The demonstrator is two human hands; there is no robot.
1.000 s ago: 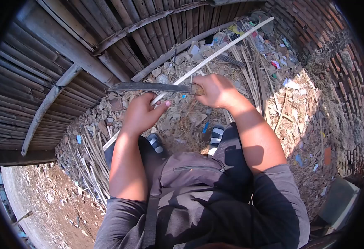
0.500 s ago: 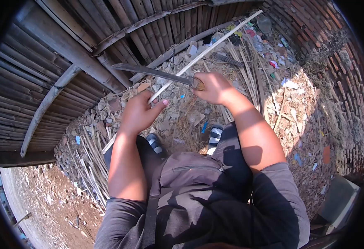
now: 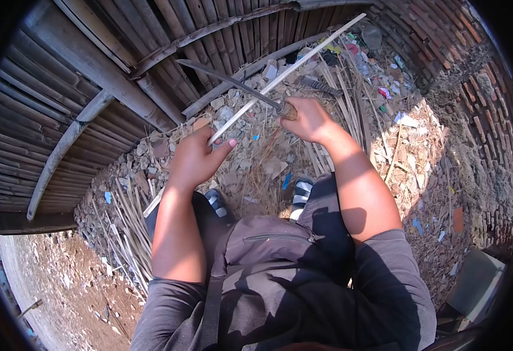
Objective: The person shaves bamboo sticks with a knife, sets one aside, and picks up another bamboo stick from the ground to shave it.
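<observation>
A long pale bamboo strip slants from lower left to upper right. My left hand is closed around its lower part, with the thumb pointing right; a short end shows below the wrist. My right hand grips the handle of a machete. The dark blade points up and left and crosses the strip a little above my left hand, its edge seen nearly side-on. Whether blade and strip touch there is hard to tell.
Rubble and litter cover the ground. Thin strips lie in a bundle at the left, more beyond my right hand. A bamboo wall stands at upper left, a brick wall at right. A second dark handle-like object lies behind.
The machete has turned, its tip swinging upward and to the right from nearly level. My right hand has shifted slightly right. The strip's far end has moved a little up and left.
</observation>
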